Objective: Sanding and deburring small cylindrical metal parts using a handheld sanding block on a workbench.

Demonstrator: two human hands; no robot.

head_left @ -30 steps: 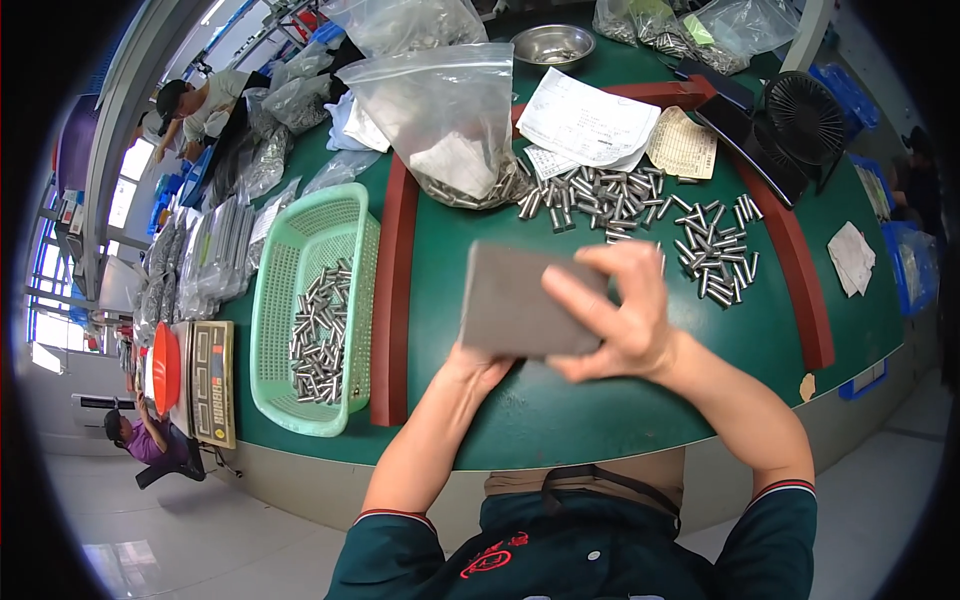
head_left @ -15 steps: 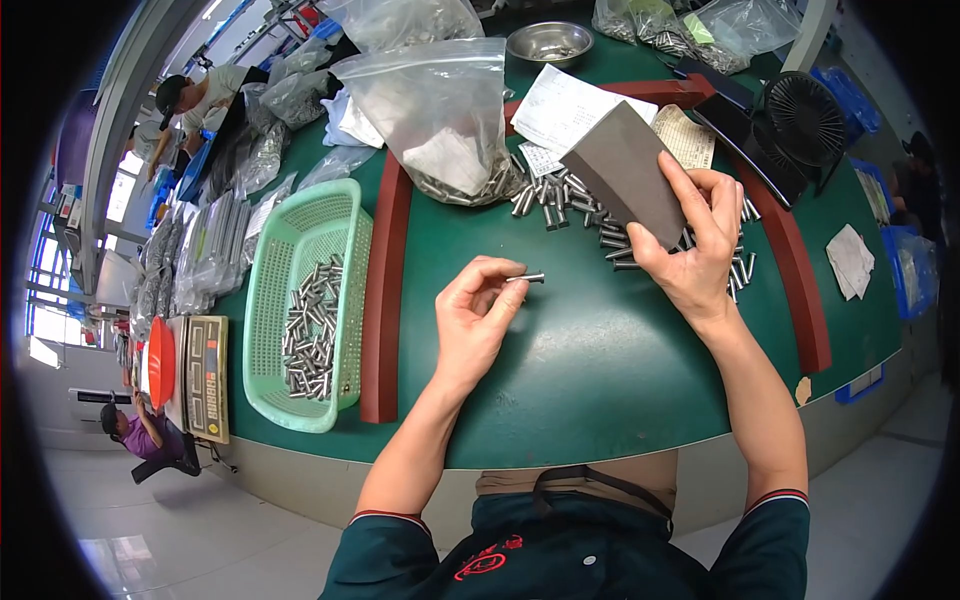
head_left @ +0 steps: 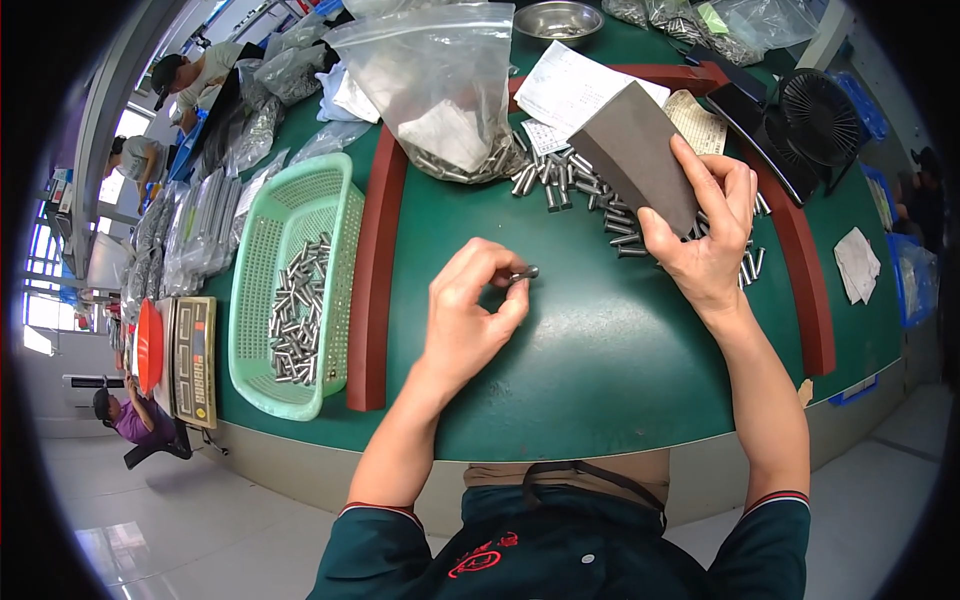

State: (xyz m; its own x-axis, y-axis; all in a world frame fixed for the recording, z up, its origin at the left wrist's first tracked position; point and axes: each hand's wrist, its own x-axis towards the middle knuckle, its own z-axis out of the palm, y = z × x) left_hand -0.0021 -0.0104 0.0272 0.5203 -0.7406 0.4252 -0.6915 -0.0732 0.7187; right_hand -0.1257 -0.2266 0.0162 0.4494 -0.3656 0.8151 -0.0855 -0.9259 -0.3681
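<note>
Pinched between the thumb and fingertips of the left hand (head_left: 468, 320), a small metal pin (head_left: 526, 272) sticks out to the right above the green table (head_left: 600, 350). The right hand (head_left: 706, 240) grips a grey block (head_left: 638, 155) tilted above the loose pins (head_left: 590, 185), farther right.

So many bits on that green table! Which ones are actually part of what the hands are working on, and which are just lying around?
In use:
- small metal pin, pinched in the left hand
- grey block, held in the right hand
- loose pins on the table
- green basket holding pins

Lying about:
- black fan
- steel bowl
- paper sheet
- scale
</note>
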